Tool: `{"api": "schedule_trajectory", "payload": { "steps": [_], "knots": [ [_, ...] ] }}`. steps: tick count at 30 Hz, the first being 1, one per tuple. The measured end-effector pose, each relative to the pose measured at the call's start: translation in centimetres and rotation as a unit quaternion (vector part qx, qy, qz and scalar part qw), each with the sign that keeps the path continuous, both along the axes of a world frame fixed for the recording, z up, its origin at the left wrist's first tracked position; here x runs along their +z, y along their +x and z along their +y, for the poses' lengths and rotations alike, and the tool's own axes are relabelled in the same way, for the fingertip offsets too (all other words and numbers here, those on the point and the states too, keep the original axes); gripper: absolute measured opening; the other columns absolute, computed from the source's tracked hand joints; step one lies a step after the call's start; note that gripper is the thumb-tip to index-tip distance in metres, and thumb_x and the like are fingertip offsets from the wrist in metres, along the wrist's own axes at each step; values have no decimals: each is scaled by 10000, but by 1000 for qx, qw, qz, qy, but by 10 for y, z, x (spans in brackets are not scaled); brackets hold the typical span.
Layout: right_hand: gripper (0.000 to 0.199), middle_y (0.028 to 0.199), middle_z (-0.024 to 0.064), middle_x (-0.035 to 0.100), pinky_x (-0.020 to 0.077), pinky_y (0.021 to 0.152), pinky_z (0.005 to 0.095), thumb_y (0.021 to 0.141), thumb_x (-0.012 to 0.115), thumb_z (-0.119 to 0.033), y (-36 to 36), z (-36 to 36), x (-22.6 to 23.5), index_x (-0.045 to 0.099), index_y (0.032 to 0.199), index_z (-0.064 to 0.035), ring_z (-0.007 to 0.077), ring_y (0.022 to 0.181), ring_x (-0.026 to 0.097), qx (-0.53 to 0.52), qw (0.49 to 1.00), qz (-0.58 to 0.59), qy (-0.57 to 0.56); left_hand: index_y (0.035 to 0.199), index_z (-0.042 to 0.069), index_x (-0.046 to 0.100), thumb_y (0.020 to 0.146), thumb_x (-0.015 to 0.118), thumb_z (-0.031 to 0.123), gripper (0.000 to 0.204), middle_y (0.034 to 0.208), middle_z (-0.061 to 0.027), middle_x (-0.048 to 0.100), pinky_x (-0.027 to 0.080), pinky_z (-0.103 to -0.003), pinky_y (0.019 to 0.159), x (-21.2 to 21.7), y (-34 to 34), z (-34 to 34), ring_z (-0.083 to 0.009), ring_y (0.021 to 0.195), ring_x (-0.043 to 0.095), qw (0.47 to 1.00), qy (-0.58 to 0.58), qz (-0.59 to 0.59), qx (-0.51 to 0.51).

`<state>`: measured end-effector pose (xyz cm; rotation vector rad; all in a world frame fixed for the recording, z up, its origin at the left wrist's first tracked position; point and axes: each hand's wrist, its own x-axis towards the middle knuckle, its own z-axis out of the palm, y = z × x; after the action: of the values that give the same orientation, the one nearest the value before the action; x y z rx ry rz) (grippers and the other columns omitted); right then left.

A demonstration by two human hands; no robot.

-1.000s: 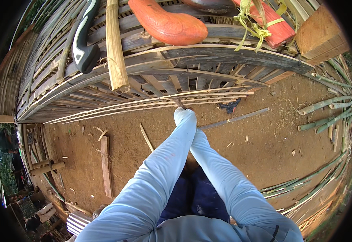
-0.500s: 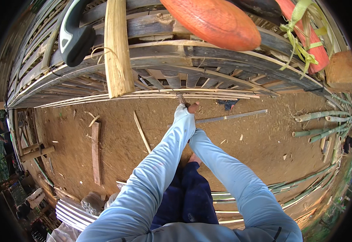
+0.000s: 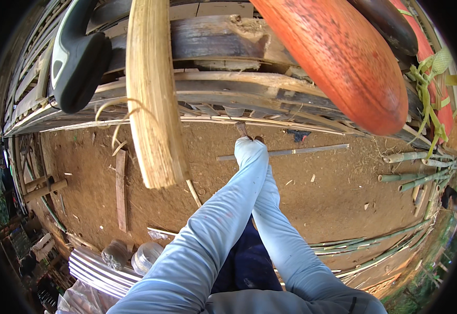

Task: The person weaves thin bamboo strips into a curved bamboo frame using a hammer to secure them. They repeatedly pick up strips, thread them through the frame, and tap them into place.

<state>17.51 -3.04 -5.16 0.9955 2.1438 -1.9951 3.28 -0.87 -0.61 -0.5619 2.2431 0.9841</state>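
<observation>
Two sleeves (image 3: 223, 220) reach out. One orange pod (image 3: 338, 57), one split bamboo slat (image 3: 152, 94), one black handle (image 3: 76, 57), four green stalks (image 3: 411, 157).

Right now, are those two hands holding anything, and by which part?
Cannot be told. Both sleeves stretch to the bamboo strips at the frame's edge, but the hands are tiny and mostly hidden there.

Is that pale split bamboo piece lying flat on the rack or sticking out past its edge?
Sticking out. The bamboo piece lies across the rack slats, and its lower end overhangs the edge, with dirt ground behind it.
</observation>
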Motion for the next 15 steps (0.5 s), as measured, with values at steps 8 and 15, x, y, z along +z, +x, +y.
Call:
{"api": "schedule_trajectory", "payload": {
  "steps": [8,15],
  "knots": [
    [375,1254,101,586,468,898,324,997,427,-288,-30,11,25,504,1309,-96,219,1168,561,63,948,-310,-37,734,16,581,803,710,363,376,639,-139,602,471,-386,550,23,-1,-8,-269,596,606,999,30,-22,-16],
    [358,1244,103,593,465,896,316,992,428,-284,-15,16,-60,524,1269,-78,211,1163,556,13,955,-259,-141,592,69,523,752,769,440,473,528,-43,548,421,-337,465,3,3,-35,-143,499,546,933,344,-50,94]
  ]
}}
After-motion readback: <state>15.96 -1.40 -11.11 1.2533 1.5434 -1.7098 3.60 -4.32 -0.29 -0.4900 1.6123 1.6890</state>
